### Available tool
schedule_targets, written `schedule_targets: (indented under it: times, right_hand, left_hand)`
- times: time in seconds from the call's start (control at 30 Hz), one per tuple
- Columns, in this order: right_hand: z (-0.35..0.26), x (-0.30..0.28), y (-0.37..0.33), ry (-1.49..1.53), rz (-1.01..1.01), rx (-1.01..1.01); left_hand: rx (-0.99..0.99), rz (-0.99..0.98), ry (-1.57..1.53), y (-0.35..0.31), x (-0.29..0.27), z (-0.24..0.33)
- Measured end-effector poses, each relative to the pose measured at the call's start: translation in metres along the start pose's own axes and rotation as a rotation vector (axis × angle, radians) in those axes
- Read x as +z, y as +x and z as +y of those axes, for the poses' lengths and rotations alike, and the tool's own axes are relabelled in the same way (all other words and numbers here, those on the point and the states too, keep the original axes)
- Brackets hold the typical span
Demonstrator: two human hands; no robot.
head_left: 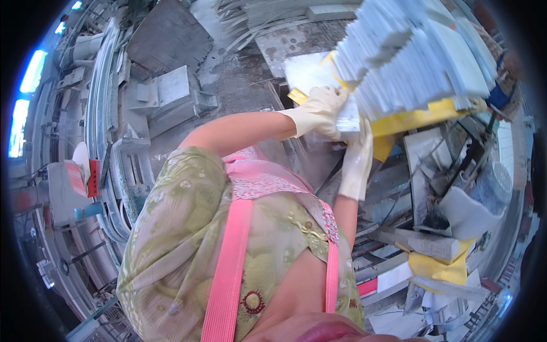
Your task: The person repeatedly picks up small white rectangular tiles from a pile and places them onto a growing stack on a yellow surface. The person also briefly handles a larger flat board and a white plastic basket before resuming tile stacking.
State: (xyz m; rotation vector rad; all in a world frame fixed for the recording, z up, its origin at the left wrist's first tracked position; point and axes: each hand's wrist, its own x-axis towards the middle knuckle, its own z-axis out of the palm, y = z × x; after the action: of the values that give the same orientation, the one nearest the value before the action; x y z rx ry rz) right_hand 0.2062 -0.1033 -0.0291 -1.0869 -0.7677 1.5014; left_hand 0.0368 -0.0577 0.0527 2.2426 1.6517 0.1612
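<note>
Both my hands wear cream rubber gloves. My left hand (318, 111) is closed over the end of a small white tile (348, 118) at the lower left edge of a big leaning stack of white tiles (410, 57). My right hand (356, 162) reaches up from below, its fingers on the underside of the same tile. The stack rests on a yellow pad (413, 118). A flat white slab (305, 71) lies just behind my left hand. My green patterned top and pink apron straps fill the lower middle.
Grey stone blocks (171, 91) and a wet grey floor (239, 74) lie to the upper left. A grey tub (484, 191), metal frames, stone offcuts (424, 242) and a yellow cloth (436, 268) crowd the right. Machine parts with a red and white tag (80, 178) line the left.
</note>
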Motion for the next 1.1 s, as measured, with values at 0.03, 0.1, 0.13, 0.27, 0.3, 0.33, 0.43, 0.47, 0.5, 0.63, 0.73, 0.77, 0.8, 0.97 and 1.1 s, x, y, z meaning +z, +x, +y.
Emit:
schedule_targets:
  times: [0.03, 0.1, 0.13, 0.27, 0.3, 0.33, 0.43, 0.47, 0.5, 0.63, 0.73, 0.77, 0.8, 0.97, 1.1]
  right_hand:
    - [0.002, 0.005, -0.005, 0.149, 0.082, -0.008]
    - [0.0, 0.02, -0.014, 0.18, 0.04, -0.085]
    - [-0.002, 0.031, -0.018, 0.136, 0.036, -0.128]
    - [-0.001, 0.097, -0.005, -0.296, 0.078, -0.278]
    - [0.003, 0.119, 0.001, -0.089, 0.064, -0.29]
    - [0.008, 0.14, 0.007, -0.137, 0.073, -0.295]
    - [0.021, 0.202, 0.049, -0.197, 0.081, -0.242]
    - [0.027, 0.224, 0.066, -0.193, 0.095, -0.242]
    - [0.03, 0.241, 0.079, -0.248, 0.081, -0.238]
    - [0.05, 0.3, 0.132, -0.313, 0.024, -0.226]
    - [0.071, 0.329, 0.163, -0.285, -0.018, -0.125]
    - [0.079, 0.336, 0.174, -0.287, -0.035, -0.091]
    - [0.087, 0.342, 0.19, -0.287, -0.06, -0.067]
    - [0.139, 0.346, 0.269, -0.163, -0.013, 0.141]
    - [0.178, 0.325, 0.326, -0.174, 0.05, 0.113]
  left_hand:
    - [-0.004, 0.006, -0.067, -0.001, -0.003, -0.013]
    - [0.003, -0.008, -0.224, 0.0, -0.008, -0.038]
    - [-0.022, -0.004, -0.437, -0.002, -0.011, -0.055]
    - [0.043, 0.016, -1.102, -0.012, -0.024, -0.134]
    - [0.051, -0.013, -1.176, -0.012, -0.032, -0.161]
    - [-0.069, -0.038, -1.084, -0.013, -0.036, -0.184]
    - [-0.14, 0.028, -1.213, -0.01, -0.055, -0.266]
    - [-0.166, 0.081, -1.219, -0.008, -0.065, -0.298]
    - [-0.2, 0.129, -1.227, -0.012, -0.073, -0.327]
    - [-0.292, 0.363, -1.444, -0.037, -0.105, -0.43]
    - [-0.443, 0.452, -1.472, -0.047, -0.123, -0.487]
    - [-0.467, 0.477, -1.465, -0.049, -0.128, -0.505]
    - [-0.549, 0.521, -1.452, -0.047, -0.13, -0.52]
    - [-0.678, 0.488, -1.128, -0.017, -0.121, -0.608]
    - [-0.807, 0.321, -0.989, 0.02, -0.101, -0.673]
